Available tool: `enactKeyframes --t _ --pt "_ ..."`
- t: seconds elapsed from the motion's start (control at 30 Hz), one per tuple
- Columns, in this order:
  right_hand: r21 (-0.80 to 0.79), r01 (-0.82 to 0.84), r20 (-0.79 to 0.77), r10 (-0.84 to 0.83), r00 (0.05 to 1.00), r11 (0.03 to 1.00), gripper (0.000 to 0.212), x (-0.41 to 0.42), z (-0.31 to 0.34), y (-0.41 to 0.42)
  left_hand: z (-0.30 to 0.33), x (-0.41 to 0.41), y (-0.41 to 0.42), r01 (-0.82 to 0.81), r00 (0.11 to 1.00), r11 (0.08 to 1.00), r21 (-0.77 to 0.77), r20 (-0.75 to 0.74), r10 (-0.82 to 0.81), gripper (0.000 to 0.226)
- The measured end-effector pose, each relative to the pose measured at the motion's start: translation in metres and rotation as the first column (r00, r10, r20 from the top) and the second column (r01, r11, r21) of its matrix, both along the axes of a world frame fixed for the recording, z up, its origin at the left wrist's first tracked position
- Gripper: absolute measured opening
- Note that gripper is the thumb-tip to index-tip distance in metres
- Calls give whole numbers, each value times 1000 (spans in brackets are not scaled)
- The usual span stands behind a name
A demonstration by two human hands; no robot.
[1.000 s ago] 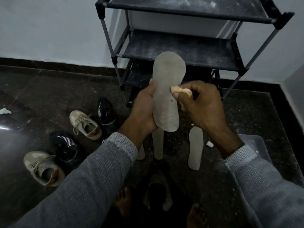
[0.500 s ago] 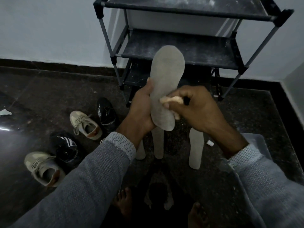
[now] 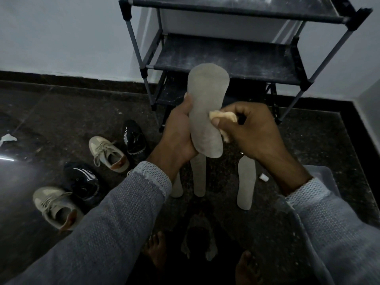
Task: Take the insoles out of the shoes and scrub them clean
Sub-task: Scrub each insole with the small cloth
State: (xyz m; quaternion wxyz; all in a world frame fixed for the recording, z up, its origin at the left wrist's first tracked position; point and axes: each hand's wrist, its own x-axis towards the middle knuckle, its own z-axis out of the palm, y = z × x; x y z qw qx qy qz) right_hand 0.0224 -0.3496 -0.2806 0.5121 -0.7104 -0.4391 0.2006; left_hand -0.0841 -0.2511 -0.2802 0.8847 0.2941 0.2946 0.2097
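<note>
While three insoles lie on the floor just beyond the person's bare feet, the scrubbing step is in hand. Above them the left hand grips a fourth insole upright by its lower half, fingers curled behind it and thumb along its left edge. The right hand pinches a pale cloth against the insole's face at mid-length. Four shoes stand to the left, seemingly emptied. Beyond stands a dark rack against the wall. By my reading, the next move calls for firm strokes up toward the toe end, with the left hand bracing the thin insole so it does not bend.
</note>
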Motion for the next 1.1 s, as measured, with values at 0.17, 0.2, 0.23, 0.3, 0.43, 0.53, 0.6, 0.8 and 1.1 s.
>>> enactKeyframes --t 0.17,0.2,0.23,0.3,0.43,0.53,0.6,0.8,1.1 --pt "-18 43 -92 -44 995 999 8 3 -2 -2 0 2 -2 -1 1000 999 43 -8 1 53" --pt "-22 32 -101 -34 994 999 7 3 -2 -2 1 2 -2 -2 1000 999 51 -9 2 52" --pt "-24 25 -107 -27 994 999 8 2 -2 -3 1 2 -3 -6 1000 998 60 -11 7 51" --pt "-25 34 -120 -37 992 999 9 2 -2 -2 1 2 -3 -5 1000 997 73 -5 6 51" --pt "39 143 -84 -140 987 989 5 5 -2 0 5 5 -10 23 998 999 37 51 -25 58" --pt "109 208 -50 -204 978 972 2 8 -1 2 3 10 -18 40 994 999 23 100 -43 56" --pt "112 201 -50 -197 979 973 3 7 -2 3 0 12 -19 48 994 998 28 98 -51 56" --pt "106 210 105 -221 970 972 5 2 -8 5 -1 12 -15 35 995 999 35 94 -38 60" --pt "45 22 317 -36 948 999 8 -24 2 3 -6 8 -12 -19 999 999 -31 40 20 54"
